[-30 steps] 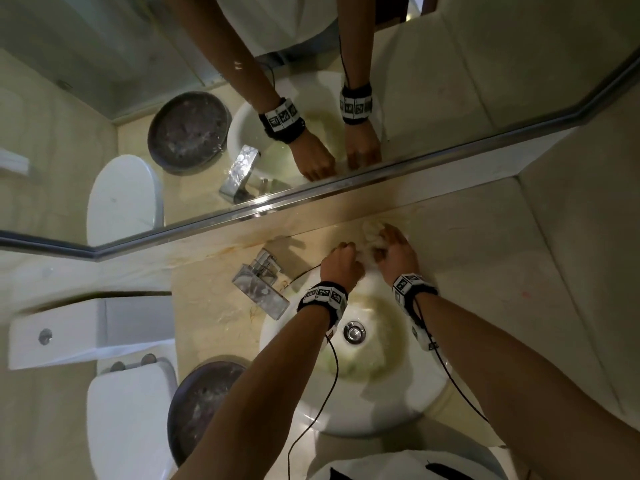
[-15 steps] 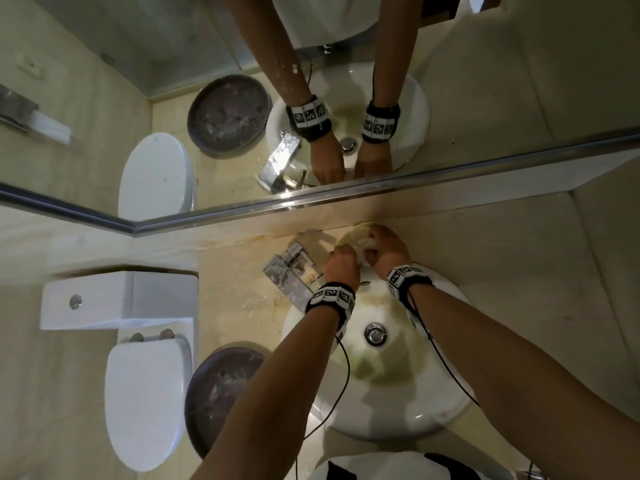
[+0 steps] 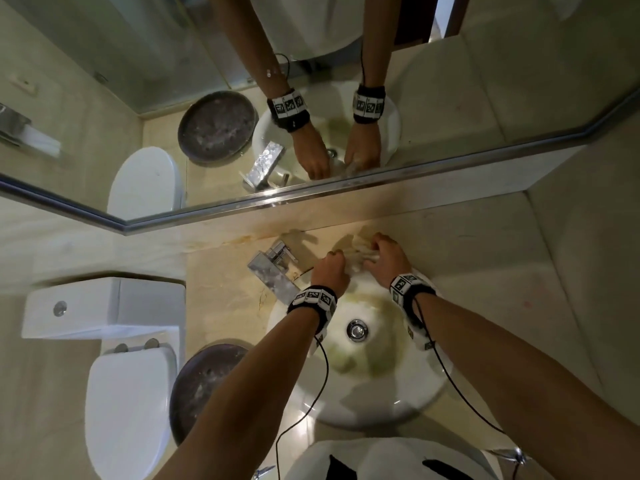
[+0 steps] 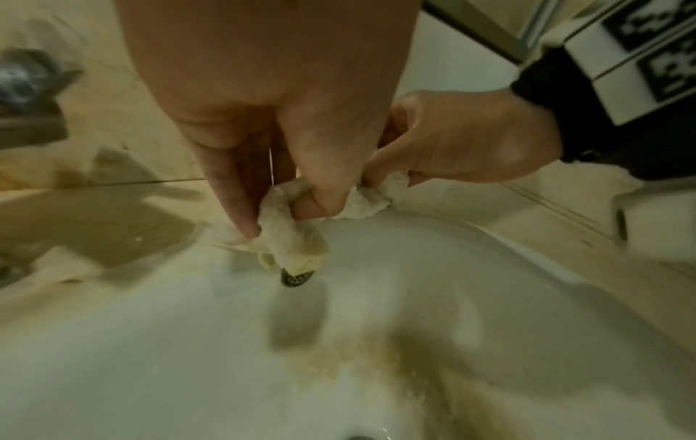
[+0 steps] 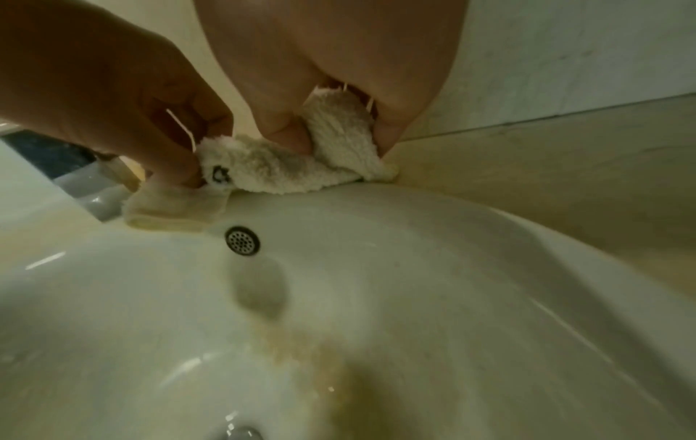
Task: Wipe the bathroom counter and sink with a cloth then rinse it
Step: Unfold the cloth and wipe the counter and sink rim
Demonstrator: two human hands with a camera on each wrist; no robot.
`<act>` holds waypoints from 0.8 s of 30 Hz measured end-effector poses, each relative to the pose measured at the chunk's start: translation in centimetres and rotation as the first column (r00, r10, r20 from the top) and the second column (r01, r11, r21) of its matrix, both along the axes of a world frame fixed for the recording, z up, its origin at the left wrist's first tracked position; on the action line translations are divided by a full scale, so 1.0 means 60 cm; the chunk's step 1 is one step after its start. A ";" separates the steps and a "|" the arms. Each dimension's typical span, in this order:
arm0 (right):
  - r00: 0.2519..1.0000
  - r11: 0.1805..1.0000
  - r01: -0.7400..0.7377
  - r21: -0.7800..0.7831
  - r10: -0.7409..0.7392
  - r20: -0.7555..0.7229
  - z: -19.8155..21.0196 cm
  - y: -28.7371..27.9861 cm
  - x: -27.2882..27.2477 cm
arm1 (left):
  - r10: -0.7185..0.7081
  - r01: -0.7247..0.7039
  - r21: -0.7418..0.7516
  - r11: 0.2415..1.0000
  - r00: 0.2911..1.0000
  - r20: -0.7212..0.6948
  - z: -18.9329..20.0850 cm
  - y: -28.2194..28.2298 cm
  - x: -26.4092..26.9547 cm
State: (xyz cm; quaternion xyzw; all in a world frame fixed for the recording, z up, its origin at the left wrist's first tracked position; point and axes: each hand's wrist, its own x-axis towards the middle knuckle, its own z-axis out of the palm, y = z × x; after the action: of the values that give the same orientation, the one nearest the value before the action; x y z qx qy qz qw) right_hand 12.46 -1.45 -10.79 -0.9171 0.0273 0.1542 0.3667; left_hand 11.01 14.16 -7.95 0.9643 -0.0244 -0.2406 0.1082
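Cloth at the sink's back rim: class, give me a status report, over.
Left hand and right hand both grip the cream terry cloth. Cloth bunched on round white basin rim. Chrome faucet just left; water not visibly running.

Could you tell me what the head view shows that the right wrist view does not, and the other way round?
Only the head view shows the mirror, the toilet, the dark round dish and the whole faucet. Only the right wrist view shows the overflow hole just below the cloth and the cloth's fluffy pile close up. Both show the left hand and right hand gripping the cloth at the back rim of the stained sink.
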 end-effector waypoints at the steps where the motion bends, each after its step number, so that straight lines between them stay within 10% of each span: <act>1: 0.999 1.000 0.025 -0.007 -0.025 0.021 0.000 -0.012 -0.010 | -0.016 0.016 -0.016 1.000 1.000 0.023 0.001 -0.012 -0.007; 10: 0.896 0.893 0.443 -0.081 -0.439 0.064 -0.018 -0.127 -0.079 | -0.190 0.202 -0.056 0.978 0.967 0.172 0.004 -0.130 -0.005; 24: 0.961 0.953 0.278 -0.122 -0.275 0.037 -0.036 -0.093 -0.047 | -0.288 0.283 0.062 0.957 0.952 0.104 -0.025 -0.122 0.024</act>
State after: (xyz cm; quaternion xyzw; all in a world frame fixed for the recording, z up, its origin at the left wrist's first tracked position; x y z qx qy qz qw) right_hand 9.66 -7.03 -12.95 -0.9270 0.1615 0.0906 0.3262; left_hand 12.44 6.83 -9.46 0.9648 -0.1640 -0.1998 0.0481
